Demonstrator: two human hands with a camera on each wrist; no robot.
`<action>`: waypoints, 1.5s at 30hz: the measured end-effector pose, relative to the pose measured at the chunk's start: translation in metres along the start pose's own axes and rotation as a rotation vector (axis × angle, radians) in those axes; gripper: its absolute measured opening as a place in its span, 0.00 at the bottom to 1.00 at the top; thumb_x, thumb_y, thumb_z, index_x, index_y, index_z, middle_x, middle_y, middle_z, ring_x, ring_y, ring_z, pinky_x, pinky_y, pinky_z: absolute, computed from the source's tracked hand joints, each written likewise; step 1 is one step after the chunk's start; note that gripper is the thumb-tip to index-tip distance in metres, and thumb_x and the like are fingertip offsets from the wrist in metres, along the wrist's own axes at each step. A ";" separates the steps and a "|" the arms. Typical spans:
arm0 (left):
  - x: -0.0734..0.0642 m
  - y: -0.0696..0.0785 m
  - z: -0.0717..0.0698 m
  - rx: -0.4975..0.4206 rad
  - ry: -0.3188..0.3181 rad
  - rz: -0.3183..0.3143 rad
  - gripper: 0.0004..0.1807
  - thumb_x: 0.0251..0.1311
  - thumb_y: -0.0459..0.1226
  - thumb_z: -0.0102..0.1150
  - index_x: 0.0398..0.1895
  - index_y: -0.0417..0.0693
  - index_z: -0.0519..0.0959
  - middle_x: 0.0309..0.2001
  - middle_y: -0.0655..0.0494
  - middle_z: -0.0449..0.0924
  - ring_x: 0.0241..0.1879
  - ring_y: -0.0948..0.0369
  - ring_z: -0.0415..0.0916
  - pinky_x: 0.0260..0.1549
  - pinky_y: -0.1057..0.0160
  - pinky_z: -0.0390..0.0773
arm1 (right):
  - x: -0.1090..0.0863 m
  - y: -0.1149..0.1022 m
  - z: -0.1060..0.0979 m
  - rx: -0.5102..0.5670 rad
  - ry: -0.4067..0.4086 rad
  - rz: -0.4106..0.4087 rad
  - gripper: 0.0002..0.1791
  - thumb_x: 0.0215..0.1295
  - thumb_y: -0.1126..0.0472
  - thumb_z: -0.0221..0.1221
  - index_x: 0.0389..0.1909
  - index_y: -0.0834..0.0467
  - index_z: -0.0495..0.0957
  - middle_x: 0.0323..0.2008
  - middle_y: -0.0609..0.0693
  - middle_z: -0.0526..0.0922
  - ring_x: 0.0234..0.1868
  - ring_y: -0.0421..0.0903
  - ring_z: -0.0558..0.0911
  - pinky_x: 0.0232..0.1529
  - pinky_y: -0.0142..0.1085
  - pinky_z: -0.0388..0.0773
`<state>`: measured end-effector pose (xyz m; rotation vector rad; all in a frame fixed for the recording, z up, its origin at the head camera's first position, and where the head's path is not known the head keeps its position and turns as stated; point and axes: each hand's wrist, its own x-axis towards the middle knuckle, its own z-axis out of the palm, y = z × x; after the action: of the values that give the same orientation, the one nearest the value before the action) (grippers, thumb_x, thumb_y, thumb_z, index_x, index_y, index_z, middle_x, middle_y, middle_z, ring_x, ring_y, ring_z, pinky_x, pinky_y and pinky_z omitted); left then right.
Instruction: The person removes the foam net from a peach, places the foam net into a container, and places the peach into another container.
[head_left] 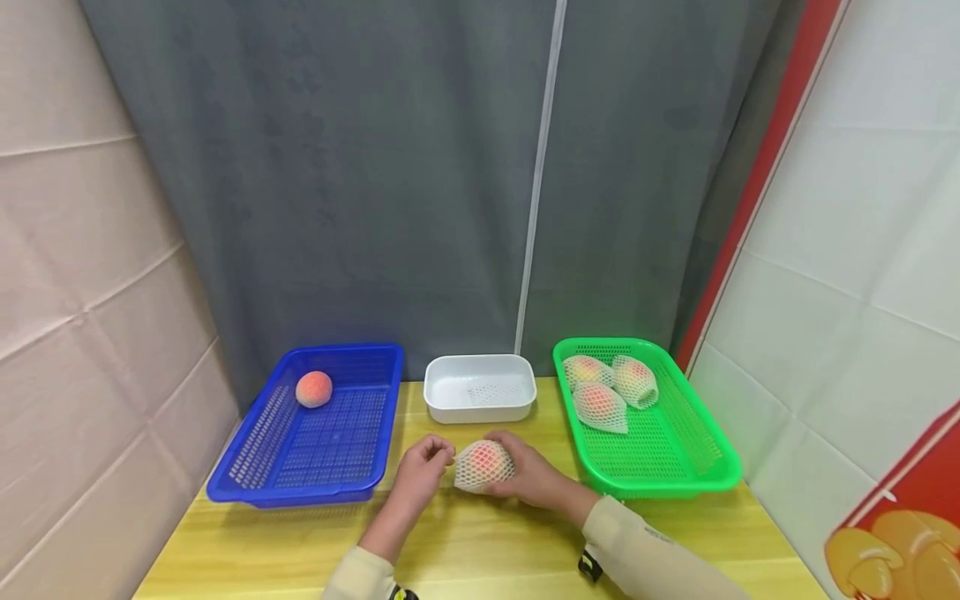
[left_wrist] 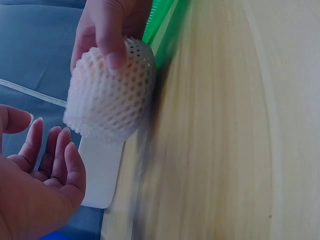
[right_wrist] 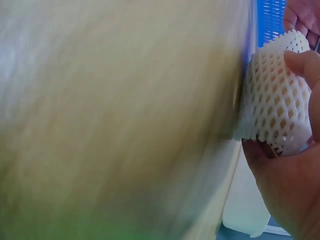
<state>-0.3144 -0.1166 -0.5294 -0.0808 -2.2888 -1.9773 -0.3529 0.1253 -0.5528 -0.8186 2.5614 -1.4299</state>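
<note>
My right hand (head_left: 536, 475) grips a peach in a white foam net sleeve (head_left: 482, 465), held close over the table between the two baskets. In the left wrist view, the right thumb presses on the side of the foam net (left_wrist: 112, 95), and one end of the net points toward my left hand (left_wrist: 37, 190). The left fingers are loosely bent with nothing between them, just short of that end. From the right wrist view, the net (right_wrist: 277, 95) covers the fruit, with its colour faint through the holes.
At left stands a blue basket (head_left: 337, 442) with one bare peach (head_left: 313, 389) inside. A small white basket (head_left: 480, 412) sits behind the hands. The green basket (head_left: 645, 458) at right has three netted peaches (head_left: 600, 404) toward its back. A grey curtain (head_left: 375, 183) hangs behind the table.
</note>
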 end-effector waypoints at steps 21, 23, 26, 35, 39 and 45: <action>-0.008 0.036 -0.008 -0.021 -0.094 0.189 0.05 0.69 0.26 0.69 0.46 0.37 0.86 0.42 0.49 0.87 0.42 0.62 0.82 0.45 0.66 0.82 | -0.018 -0.069 -0.042 0.001 0.085 -0.177 0.44 0.59 0.58 0.82 0.75 0.56 0.73 0.65 0.54 0.81 0.60 0.50 0.82 0.61 0.41 0.82; -0.009 0.037 -0.007 -0.033 -0.118 0.239 0.08 0.67 0.24 0.68 0.48 0.36 0.86 0.43 0.48 0.87 0.44 0.63 0.82 0.47 0.65 0.83 | -0.019 -0.070 -0.043 0.002 0.077 -0.178 0.44 0.59 0.58 0.82 0.75 0.54 0.73 0.66 0.53 0.80 0.60 0.50 0.82 0.61 0.42 0.82; -0.009 0.037 -0.007 -0.041 -0.146 0.316 0.14 0.64 0.21 0.68 0.52 0.34 0.86 0.46 0.44 0.87 0.46 0.61 0.83 0.52 0.62 0.85 | -0.020 -0.070 -0.043 -0.004 0.065 -0.172 0.44 0.59 0.58 0.83 0.75 0.53 0.73 0.66 0.52 0.80 0.62 0.50 0.81 0.63 0.44 0.81; -0.009 0.036 -0.008 -0.054 -0.241 0.477 0.26 0.56 0.17 0.68 0.60 0.34 0.83 0.60 0.38 0.80 0.59 0.44 0.82 0.63 0.48 0.84 | -0.022 -0.075 -0.044 -0.009 0.042 -0.188 0.44 0.60 0.61 0.82 0.76 0.50 0.72 0.66 0.49 0.80 0.61 0.48 0.81 0.62 0.42 0.81; -0.008 0.036 -0.009 -0.046 -0.282 0.473 0.28 0.56 0.17 0.68 0.62 0.35 0.82 0.64 0.38 0.77 0.61 0.42 0.80 0.64 0.50 0.83 | -0.023 -0.078 -0.044 -0.008 0.041 -0.189 0.44 0.60 0.62 0.81 0.76 0.51 0.73 0.66 0.49 0.80 0.61 0.48 0.81 0.61 0.41 0.81; -0.008 0.039 -0.008 -0.008 -0.316 0.414 0.32 0.53 0.19 0.69 0.64 0.42 0.81 0.65 0.45 0.76 0.65 0.48 0.77 0.64 0.51 0.83 | -0.024 -0.083 -0.045 -0.010 0.033 -0.173 0.44 0.60 0.56 0.82 0.76 0.49 0.73 0.67 0.48 0.80 0.63 0.49 0.81 0.64 0.43 0.80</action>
<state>-0.3017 -0.1186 -0.4908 -0.8501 -2.1964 -1.8561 -0.3138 0.1370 -0.4644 -1.0496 2.5789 -1.4885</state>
